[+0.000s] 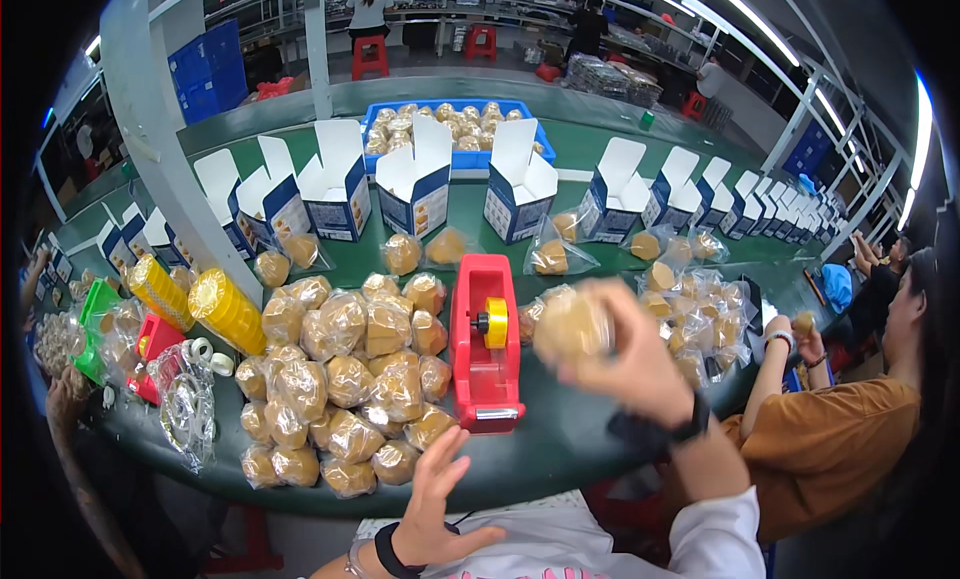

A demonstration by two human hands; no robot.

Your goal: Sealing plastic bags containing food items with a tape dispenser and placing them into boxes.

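My right hand [645, 359] grips a tan, rounded piece in clear plastic [572, 327], raised above the table to the right of a red tape dispenser [487, 377]. Motion blurs the piece, and its exact kind cannot be told. My left hand [435, 509] is open at the table's near edge, its fingers spread and nothing in them. The dispenser carries a yellow tape roll [495, 323]. Left of it lies a heap of similar tan, plastic-wrapped pieces [350, 379]; another heap [690, 314] lies on the right.
Open blue-and-white boxes [415, 194] line the green table. Behind them is a blue tray [462, 160] of wrapped pieces. Yellow tape rolls [225, 309] and another red dispenser [155, 354] stand left, beside a post [165, 149]. A co-worker in an orange-brown top [835, 444] sits right.
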